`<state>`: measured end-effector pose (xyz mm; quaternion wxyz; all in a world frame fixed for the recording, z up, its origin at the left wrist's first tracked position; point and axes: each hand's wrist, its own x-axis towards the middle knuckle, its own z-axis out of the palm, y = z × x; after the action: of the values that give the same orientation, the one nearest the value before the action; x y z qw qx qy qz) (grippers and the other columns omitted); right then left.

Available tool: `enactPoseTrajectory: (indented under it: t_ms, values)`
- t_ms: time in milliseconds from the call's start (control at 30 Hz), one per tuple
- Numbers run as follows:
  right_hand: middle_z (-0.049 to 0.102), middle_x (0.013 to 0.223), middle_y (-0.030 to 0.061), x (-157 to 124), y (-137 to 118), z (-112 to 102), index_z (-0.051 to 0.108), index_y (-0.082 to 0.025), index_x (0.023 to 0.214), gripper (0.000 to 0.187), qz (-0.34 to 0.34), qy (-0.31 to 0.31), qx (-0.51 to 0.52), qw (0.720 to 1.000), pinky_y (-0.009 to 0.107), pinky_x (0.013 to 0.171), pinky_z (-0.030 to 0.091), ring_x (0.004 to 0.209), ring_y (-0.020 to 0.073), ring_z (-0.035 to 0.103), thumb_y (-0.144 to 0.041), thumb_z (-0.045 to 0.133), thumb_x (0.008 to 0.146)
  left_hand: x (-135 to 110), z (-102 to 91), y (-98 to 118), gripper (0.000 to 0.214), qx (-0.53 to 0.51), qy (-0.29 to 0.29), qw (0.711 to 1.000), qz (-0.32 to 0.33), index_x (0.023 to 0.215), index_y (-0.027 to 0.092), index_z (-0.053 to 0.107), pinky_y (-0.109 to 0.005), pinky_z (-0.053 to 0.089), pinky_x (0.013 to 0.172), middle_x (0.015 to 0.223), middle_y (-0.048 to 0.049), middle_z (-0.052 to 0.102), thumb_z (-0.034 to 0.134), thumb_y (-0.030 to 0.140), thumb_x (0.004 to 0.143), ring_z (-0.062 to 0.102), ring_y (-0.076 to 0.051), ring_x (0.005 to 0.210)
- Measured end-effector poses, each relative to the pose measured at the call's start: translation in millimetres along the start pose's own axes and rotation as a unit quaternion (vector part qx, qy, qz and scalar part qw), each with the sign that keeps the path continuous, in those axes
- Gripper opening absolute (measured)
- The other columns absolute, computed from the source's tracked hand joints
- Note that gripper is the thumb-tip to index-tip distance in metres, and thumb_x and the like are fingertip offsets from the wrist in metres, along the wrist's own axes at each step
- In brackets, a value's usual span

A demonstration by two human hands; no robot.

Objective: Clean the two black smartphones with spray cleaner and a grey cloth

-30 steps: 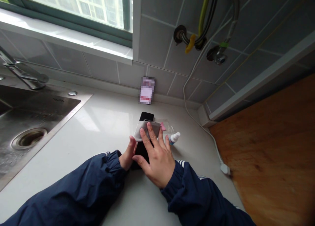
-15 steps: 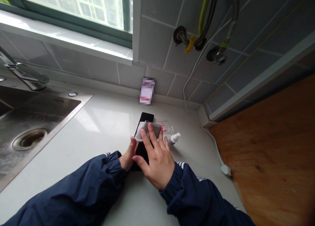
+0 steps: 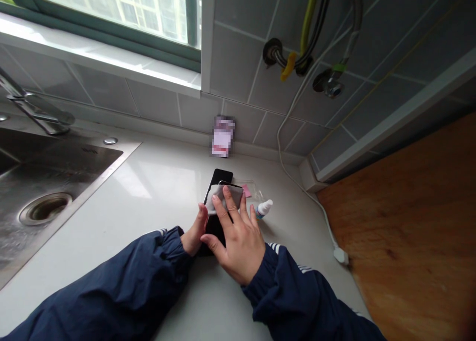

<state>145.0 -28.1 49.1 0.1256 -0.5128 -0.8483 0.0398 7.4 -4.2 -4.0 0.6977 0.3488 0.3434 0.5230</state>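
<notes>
My left hand [image 3: 195, 232] is at the left side of a black phone [image 3: 214, 229], thumb up along its edge and other fingers hidden beneath. Over the phone lies a small grey cloth [image 3: 214, 205] with a zigzag edge. The spread fingers of my right hand [image 3: 240, 239] press flat on the cloth, its thumb apart from it. A dark, flat phone-like slab [image 3: 223, 174] shows just beyond the cloth; the hands hide how it lies against the phone. Close to my right fingertips stands a small white-topped spray bottle [image 3: 264, 208].
Behind the bottle lie a clear plastic piece [image 3: 256, 186] and a pink slip [image 3: 246, 191]. A blurred-out pink packet [image 3: 222, 138] leans on the tiled wall. To the left is a steel sink [image 3: 92, 155] with a faucet [image 3: 40, 113]; a white cable [image 3: 297, 180] runs along the right.
The cloth's upper edge has shifted slightly, showing a bit more of the dark edge behind it. Both hands stay in nearly the same place.
</notes>
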Motion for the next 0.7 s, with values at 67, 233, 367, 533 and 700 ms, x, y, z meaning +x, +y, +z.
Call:
enactPoseTrajectory:
  t_ms: [67, 233, 367, 533, 700]
  values:
    - [0.003, 0.175, 0.0009, 0.6, 2.2, 0.4, 0.026, -0.027, 0.166, 0.081, 0.000, 0.012, -0.004, 1.000, 0.074, 0.117, 0.034, 0.156, 0.0530, 0.016, -0.066, 0.051, 0.100, 0.8, -4.8, -4.6, 0.093, 0.015, 0.006, 1.000, 0.011, 0.145, 0.022, 0.061, -0.047, 0.011, 0.133, 0.163, -0.0038, 0.045, 0.047, 0.089, 0.082, 0.015, -0.034, 0.160]
    - [0.003, 0.175, 0.0017, 1.4, 5.0, 1.7, 0.026, -0.026, 0.166, 0.082, -0.003, 0.023, -0.007, 1.000, 0.074, 0.119, 0.032, 0.156, 0.0524, 0.014, -0.064, 0.055, 0.099, 2.2, -11.3, -9.7, 0.087, 0.020, -0.006, 1.000, 0.012, 0.146, 0.023, 0.061, -0.043, 0.005, 0.133, 0.165, -0.0025, 0.043, 0.046, 0.086, 0.086, 0.011, -0.030, 0.161]
    - [0.003, 0.175, 0.0030, 1.4, 3.8, 2.7, 0.024, -0.025, 0.167, 0.084, -0.005, 0.023, -0.003, 1.000, 0.074, 0.119, 0.031, 0.157, 0.0521, 0.010, -0.064, 0.054, 0.099, 1.3, -8.4, -6.2, 0.087, 0.011, -0.044, 0.999, 0.023, 0.146, 0.023, 0.060, -0.046, 0.007, 0.133, 0.162, -0.0051, 0.048, 0.042, 0.085, 0.088, 0.012, -0.031, 0.161]
    - [0.003, 0.175, 0.0027, -2.6, -2.2, 3.7, 0.022, -0.027, 0.167, 0.086, -0.005, 0.009, 0.010, 1.000, 0.075, 0.117, 0.035, 0.156, 0.0527, 0.015, -0.071, 0.049, 0.098, 1.5, -3.3, -2.7, 0.083, -0.035, -0.043, 0.998, 0.001, 0.138, 0.023, 0.068, -0.046, 0.011, 0.133, 0.157, -0.0048, 0.054, 0.044, 0.085, 0.087, 0.020, -0.033, 0.159]
    - [0.004, 0.175, 0.0017, -2.8, -2.5, 1.9, 0.023, -0.028, 0.167, 0.085, -0.008, -0.005, 0.008, 1.000, 0.076, 0.114, 0.037, 0.155, 0.0528, 0.019, -0.072, 0.049, 0.098, 3.3, -5.0, -5.1, 0.087, -0.054, -0.074, 0.996, -0.006, 0.138, 0.021, 0.068, -0.048, 0.015, 0.132, 0.150, -0.0088, 0.061, 0.043, 0.087, 0.086, 0.027, -0.033, 0.158]
